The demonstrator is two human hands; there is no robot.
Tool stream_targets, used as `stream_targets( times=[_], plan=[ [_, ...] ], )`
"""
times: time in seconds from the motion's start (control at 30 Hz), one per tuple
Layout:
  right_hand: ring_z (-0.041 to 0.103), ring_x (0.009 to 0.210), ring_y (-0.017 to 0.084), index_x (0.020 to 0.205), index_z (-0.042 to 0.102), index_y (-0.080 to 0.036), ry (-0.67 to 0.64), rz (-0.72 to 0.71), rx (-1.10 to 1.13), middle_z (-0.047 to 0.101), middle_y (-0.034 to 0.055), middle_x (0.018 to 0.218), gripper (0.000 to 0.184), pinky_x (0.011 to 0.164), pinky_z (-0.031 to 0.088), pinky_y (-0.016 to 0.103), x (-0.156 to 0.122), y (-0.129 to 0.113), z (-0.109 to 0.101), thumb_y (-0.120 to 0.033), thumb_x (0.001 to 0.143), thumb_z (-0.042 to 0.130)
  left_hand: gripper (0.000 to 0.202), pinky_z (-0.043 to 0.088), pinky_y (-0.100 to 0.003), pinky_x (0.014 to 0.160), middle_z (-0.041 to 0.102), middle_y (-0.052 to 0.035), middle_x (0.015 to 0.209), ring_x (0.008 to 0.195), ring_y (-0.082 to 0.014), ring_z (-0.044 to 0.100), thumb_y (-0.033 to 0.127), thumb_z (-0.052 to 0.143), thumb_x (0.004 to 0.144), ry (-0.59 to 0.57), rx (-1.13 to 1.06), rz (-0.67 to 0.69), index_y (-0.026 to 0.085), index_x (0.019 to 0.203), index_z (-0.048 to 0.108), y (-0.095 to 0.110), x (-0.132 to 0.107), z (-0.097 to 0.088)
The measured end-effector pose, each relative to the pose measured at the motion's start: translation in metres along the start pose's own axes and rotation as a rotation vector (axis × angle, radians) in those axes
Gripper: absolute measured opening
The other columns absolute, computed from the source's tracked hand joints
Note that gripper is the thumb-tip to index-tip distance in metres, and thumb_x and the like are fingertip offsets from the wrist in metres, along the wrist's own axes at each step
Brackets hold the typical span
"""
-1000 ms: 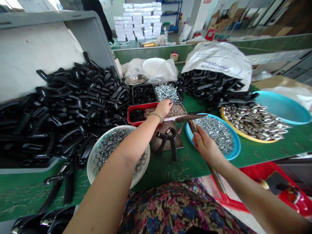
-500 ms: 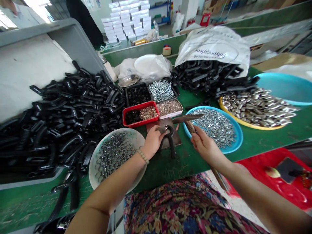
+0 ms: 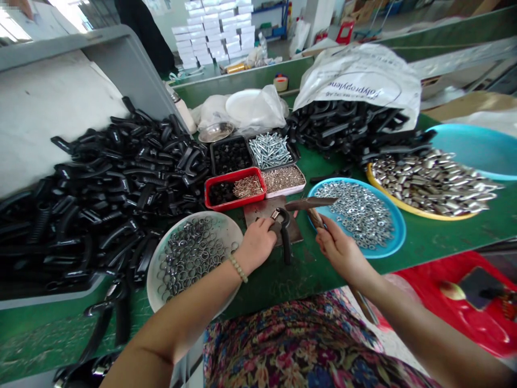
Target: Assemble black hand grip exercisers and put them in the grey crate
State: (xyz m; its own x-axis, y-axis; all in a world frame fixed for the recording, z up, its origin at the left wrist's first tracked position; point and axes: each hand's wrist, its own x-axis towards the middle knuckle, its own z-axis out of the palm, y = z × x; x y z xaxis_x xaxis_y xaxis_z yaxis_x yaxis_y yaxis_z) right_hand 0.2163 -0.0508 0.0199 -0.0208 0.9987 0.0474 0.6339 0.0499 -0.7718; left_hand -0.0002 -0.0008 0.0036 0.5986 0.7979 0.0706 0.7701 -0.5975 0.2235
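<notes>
Head cam: left hand (image 3: 258,241) is no longer picking in the tray of small pins (image 3: 283,179) — it is now sitting at the dark plate (image 3: 256,207), fingers curled over one arm of the black hand grip (image 3: 285,237). Right hand (image 3: 337,249) is still clamping the hammer (image 3: 309,203), with the head hovering over the plate's far edge beside the blue bowl (image 3: 393,242) of nuts. Left fingers are covering the grip's left arm, and the hammer's lower shaft is running out of sight behind the right wrist. Grip is lying flat on the plate, its free arm pointing toward the person, with a silver bit at the top — too small to identify.
</notes>
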Motion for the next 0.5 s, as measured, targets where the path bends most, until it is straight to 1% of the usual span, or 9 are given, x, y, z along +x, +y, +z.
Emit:
stream_targets(
  times=[0.1, 0.17, 0.23, 0.27, 0.3, 0.4, 0.43, 0.5],
  plan=[
    [0.068, 0.077, 0.023, 0.133, 0.044, -0.016, -0.090, -0.012, -0.042, 0.070, 0.0096, 0.090, 0.045, 0.067, 0.054, 0.035, 0.002, -0.009, 0.001, -0.038, 0.095, 0.033, 0.029, 0.043, -0.038, 0.094, 0.056, -0.0108, 0.113, 0.105, -0.0250, 0.052, 0.027, 0.046, 0.091, 0.033, -0.114, -0.084, 0.015, 0.112, 0.060, 0.001, -0.011, -0.003],
    [0.068, 0.092, 0.026, 0.135, 0.042, -0.017, -0.132, -0.078, -0.093, 0.069, 0.0121, 0.106, 0.045, 0.076, 0.054, 0.038, 0.002, -0.018, 0.000, -0.035, 0.095, 0.033, 0.037, 0.042, -0.038, 0.098, 0.053, -0.0117, 0.117, 0.110, -0.0245, 0.051, 0.033, 0.054, 0.087, 0.066, -0.207, -0.178, 0.014, 0.119, 0.056, 0.001, -0.023, -0.006],
    [0.064, 0.103, 0.026, 0.139, 0.037, -0.017, -0.120, -0.141, -0.124, 0.063, 0.0126, 0.121, 0.047, 0.083, 0.053, 0.039, 0.002, -0.028, -0.002, -0.034, 0.095, 0.033, 0.047, 0.042, -0.038, 0.099, 0.050, -0.0126, 0.122, 0.113, -0.0248, 0.050, 0.035, 0.057, 0.084, 0.094, -0.250, -0.245, 0.016, 0.127, 0.049, 0.003, -0.038, -0.009],
    [0.064, 0.104, 0.026, 0.141, 0.035, -0.018, -0.119, -0.157, -0.148, 0.061, 0.0124, 0.124, 0.048, 0.084, 0.053, 0.039, 0.003, -0.032, -0.002, -0.034, 0.095, 0.033, 0.048, 0.043, -0.039, 0.098, 0.050, -0.0125, 0.123, 0.114, -0.0251, 0.049, 0.034, 0.056, 0.085, 0.096, -0.242, -0.256, 0.018, 0.129, 0.047, 0.004, -0.046, -0.009],
    [0.066, 0.100, 0.027, 0.142, 0.034, -0.019, -0.138, -0.153, -0.189, 0.063, 0.0124, 0.122, 0.049, 0.082, 0.054, 0.039, 0.003, -0.035, -0.003, -0.034, 0.095, 0.032, 0.046, 0.043, -0.040, 0.097, 0.051, -0.0120, 0.122, 0.113, -0.0252, 0.049, 0.031, 0.054, 0.086, 0.088, -0.220, -0.253, 0.020, 0.130, 0.047, 0.005, -0.053, -0.009],
    [0.071, 0.074, 0.027, 0.143, 0.034, -0.020, -0.307, -0.084, -0.340, 0.071, 0.0112, 0.103, 0.049, 0.065, 0.056, 0.040, 0.006, -0.041, -0.003, -0.034, 0.096, 0.029, 0.034, 0.046, -0.039, 0.093, 0.057, -0.0107, 0.114, 0.105, -0.0243, 0.053, 0.022, 0.047, 0.089, 0.036, -0.155, -0.218, 0.022, 0.122, 0.055, 0.007, -0.066, -0.003],
    [0.071, 0.071, 0.027, 0.143, 0.033, -0.021, -0.330, -0.083, -0.357, 0.071, 0.0108, 0.101, 0.049, 0.063, 0.056, 0.040, 0.006, -0.043, -0.002, -0.034, 0.096, 0.028, 0.032, 0.046, -0.039, 0.092, 0.058, -0.0107, 0.113, 0.103, -0.0241, 0.054, 0.021, 0.045, 0.089, 0.029, -0.147, -0.211, 0.021, 0.118, 0.057, 0.009, -0.069, 0.000],
    [0.070, 0.080, 0.026, 0.144, 0.030, -0.023, -0.274, -0.122, -0.327, 0.069, 0.0108, 0.111, 0.049, 0.068, 0.056, 0.038, 0.007, -0.044, 0.000, -0.033, 0.096, 0.028, 0.030, 0.046, -0.039, 0.092, 0.058, -0.0113, 0.113, 0.102, -0.0238, 0.055, 0.020, 0.044, 0.090, 0.032, -0.154, -0.204, 0.019, 0.115, 0.060, 0.011, -0.070, 0.005]
  ],
)
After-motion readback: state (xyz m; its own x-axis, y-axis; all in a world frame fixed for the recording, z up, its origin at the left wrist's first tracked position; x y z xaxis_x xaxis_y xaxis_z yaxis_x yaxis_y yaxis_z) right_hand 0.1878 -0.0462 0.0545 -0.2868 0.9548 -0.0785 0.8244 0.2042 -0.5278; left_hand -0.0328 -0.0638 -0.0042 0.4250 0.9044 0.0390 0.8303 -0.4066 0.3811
